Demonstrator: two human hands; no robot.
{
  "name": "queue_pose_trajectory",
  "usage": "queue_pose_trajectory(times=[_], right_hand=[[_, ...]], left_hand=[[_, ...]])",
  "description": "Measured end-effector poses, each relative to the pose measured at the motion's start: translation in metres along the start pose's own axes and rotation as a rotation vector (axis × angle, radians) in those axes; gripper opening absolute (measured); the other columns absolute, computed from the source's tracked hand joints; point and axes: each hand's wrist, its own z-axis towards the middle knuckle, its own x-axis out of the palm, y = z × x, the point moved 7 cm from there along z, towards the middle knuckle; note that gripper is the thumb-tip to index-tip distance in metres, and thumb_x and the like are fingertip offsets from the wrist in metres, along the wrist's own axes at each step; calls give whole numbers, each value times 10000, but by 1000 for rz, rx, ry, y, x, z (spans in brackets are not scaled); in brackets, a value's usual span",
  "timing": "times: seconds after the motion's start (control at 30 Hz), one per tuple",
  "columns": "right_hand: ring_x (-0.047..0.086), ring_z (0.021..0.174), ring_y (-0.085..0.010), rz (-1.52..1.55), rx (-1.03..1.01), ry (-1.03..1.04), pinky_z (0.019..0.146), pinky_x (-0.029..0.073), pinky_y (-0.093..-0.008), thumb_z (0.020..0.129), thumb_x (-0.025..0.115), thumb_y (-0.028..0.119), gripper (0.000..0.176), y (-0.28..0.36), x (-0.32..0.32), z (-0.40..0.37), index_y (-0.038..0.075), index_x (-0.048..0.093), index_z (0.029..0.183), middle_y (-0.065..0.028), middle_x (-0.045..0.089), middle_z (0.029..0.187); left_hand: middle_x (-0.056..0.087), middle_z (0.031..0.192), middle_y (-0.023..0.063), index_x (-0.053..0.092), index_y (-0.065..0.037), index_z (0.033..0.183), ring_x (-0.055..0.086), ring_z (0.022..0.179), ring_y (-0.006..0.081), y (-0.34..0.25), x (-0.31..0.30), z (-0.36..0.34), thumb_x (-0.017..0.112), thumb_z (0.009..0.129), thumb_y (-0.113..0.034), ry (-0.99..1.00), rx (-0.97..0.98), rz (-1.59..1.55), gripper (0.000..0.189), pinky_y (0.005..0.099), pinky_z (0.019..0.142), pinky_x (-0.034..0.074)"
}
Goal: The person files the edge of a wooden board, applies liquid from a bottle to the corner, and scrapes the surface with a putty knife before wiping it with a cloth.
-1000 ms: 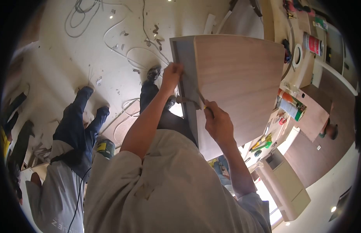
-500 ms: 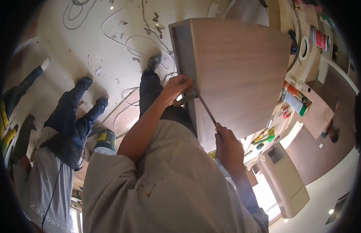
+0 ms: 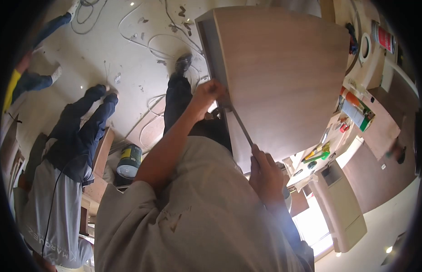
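Observation:
My right hand (image 3: 266,176) is wrapped round the near end of a long, narrow metal tool (image 3: 242,126) that looks like a file. The tool lies slanted across the edge of a large brown wood-veneer panel piece (image 3: 283,86) with a grey side. Close to the tool's far end, my left hand (image 3: 210,95) is closed at the panel's left edge. Its fingertips are blurred and partly hidden, so what lies inside them cannot be made out. The far tip of the tool is also hard to see.
A person in a grey shirt (image 3: 56,199) and dark trousers stands at the left, beside a bucket (image 3: 129,162). Cables (image 3: 163,45) and scraps lie on the floor. At the right are a red-labelled can (image 3: 383,37), a green tool (image 3: 319,154) and other items.
My left hand has shifted slightly up along the panel edge, and its fingers are now blurred. My right hand keeps its grip. At the left, the co-worker's legs have drawn together; another person's legs have moved.

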Motion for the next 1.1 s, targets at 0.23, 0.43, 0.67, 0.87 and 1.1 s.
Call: queue_pose_trajectory(times=[0.23, 0.43, 0.67, 0.87, 1.1], right_hand=[[716, 841, -425, -57, 83, 36, 696, 577, -542, 1041, 586, 157, 299, 6, 59, 68, 168, 592, 1340, -166, 708, 981], [727, 784, -406, -53, 12, -110, 647, 586, -518, 1021, 621, 145, 307, 33, -18, 30, 159, 637, 1328, -144, 717, 982], [707, 719, -384, -23, 7, -83, 604, 573, -496, 1010, 647, 132, 322, -7, 35, 31, 179, 663, 1329, -115, 695, 924], [697, 661, -397, -69, -42, -118, 564, 569, -521, 1001, 641, 161, 371, 6, 14, 14, 176, 633, 1372, -110, 672, 891], [700, 637, -354, -145, -56, -128, 534, 564, -481, 977, 664, 115, 368, 7, 24, 18, 142, 672, 1344, -103, 652, 836]], left_hand=[[672, 822, 34, 695, -31, 1008, 621, 703, 125, 10, -53, 62, 721, 1039, -224, -6, 60, 178, 197, 309, 654, 508], [680, 841, 46, 694, -15, 1013, 633, 736, 143, -33, -9, 27, 753, 1015, -180, 32, 51, 4, 175, 307, 679, 509], [666, 822, 20, 691, -20, 999, 611, 735, 100, 1, -23, 17, 742, 1026, -178, -104, 67, 60, 168, 276, 666, 490], [667, 795, 17, 689, -2, 978, 595, 693, 91, 0, -9, 4, 731, 1021, -167, -159, 123, 82, 176, 281, 628, 474], [657, 785, 22, 676, -3, 981, 591, 683, 96, 7, -10, 5, 721, 1034, -175, -181, 146, 32, 185, 276, 626, 471]])
